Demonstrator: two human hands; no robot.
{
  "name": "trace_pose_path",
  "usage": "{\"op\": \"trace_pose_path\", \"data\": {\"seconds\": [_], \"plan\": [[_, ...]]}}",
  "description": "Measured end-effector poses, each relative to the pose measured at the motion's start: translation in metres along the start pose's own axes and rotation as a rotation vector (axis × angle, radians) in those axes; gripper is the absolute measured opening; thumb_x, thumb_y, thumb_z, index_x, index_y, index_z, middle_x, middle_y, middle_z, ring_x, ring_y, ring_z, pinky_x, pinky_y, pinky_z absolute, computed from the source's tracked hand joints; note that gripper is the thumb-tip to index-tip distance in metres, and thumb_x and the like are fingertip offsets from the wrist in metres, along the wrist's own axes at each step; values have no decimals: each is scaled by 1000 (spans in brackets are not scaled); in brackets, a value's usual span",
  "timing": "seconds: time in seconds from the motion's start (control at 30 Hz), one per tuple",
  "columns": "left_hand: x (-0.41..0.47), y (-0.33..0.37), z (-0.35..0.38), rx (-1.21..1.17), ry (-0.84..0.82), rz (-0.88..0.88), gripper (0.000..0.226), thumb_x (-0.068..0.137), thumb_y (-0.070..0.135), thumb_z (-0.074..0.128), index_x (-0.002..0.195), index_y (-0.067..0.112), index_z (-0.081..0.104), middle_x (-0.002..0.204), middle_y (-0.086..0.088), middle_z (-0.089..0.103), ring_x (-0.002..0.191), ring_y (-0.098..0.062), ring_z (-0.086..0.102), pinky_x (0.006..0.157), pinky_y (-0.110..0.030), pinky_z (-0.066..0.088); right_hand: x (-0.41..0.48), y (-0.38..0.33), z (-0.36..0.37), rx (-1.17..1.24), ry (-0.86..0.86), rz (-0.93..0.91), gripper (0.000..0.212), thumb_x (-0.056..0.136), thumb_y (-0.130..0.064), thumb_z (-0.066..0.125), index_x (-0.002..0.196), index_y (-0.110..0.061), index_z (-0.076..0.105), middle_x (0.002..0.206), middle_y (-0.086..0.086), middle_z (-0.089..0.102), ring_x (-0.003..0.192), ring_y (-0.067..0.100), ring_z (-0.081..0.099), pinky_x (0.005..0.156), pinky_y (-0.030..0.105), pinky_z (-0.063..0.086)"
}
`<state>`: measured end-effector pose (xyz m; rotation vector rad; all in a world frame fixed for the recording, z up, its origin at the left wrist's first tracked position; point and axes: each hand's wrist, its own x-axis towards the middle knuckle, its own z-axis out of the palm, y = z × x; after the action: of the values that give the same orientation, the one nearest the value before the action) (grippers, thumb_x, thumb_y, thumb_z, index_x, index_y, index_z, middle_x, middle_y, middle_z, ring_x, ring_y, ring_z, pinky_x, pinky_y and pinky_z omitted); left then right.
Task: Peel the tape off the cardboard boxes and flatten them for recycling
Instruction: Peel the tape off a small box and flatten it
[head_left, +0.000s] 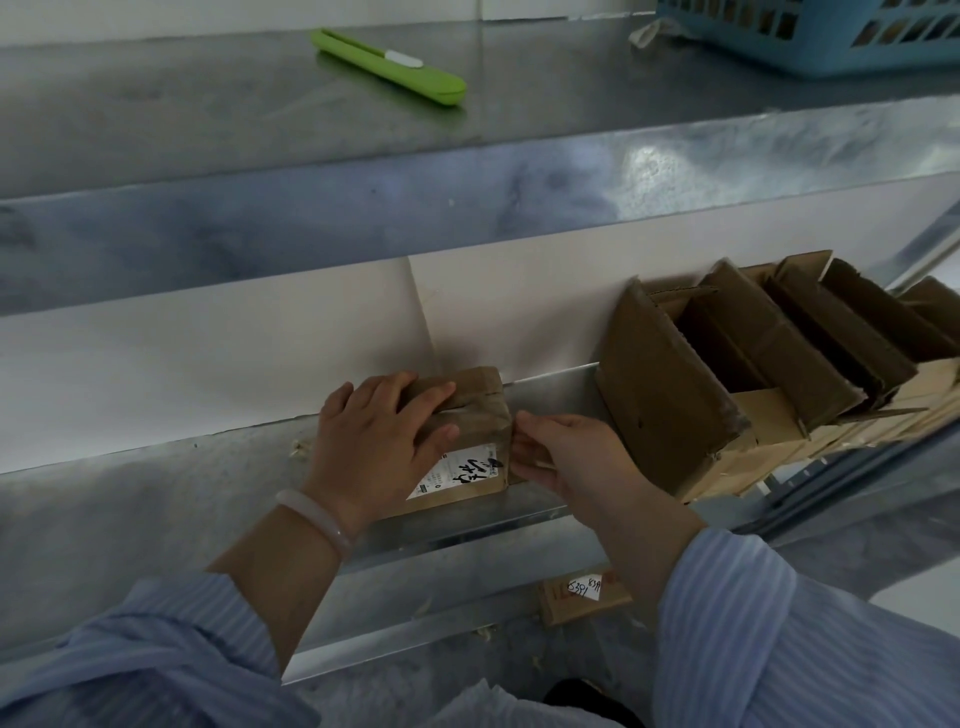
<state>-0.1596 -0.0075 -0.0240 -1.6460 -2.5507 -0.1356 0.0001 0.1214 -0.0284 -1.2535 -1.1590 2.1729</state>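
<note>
A small taped cardboard box (475, 415) with a white shipping label stands on the lower metal shelf (156, 499). My left hand (371, 447) lies over its top and left side, fingers curled on it, holding it down. At the box's right end my right hand (558, 452) pinches the edge with its fingertips; whether tape is between them I cannot tell. To the right a row of opened cardboard boxes (753, 364) leans against the wall with flaps up.
A green utility knife (389, 67) lies on the upper metal shelf (260, 145). A blue plastic basket (831, 31) stands at its far right. Another labelled cardboard box (582, 597) sits on the level below, by my right forearm.
</note>
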Motion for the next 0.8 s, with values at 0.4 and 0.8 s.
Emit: {"op": "trace_pose_path", "data": {"seconds": [0.4, 0.8], "plan": [[1, -1, 3, -14, 16, 11, 61, 90, 65, 19, 134, 36, 50, 132, -3, 54, 119, -28, 52, 103, -49, 34, 2, -9, -1, -171, -35, -6, 21, 93, -6, 59, 108, 9, 61, 96, 22, 63, 82, 23, 64, 67, 28, 59], [0, -2, 4, 3, 27, 11, 61, 90, 65, 19, 133, 37, 51, 130, -2, 55, 116, -27, 54, 101, -47, 36, 6, -18, 2, -60, -120, 360, 20, 96, -21, 57, 81, -7, 58, 63, 3, 56, 44, 11, 58, 66, 37, 55]]}}
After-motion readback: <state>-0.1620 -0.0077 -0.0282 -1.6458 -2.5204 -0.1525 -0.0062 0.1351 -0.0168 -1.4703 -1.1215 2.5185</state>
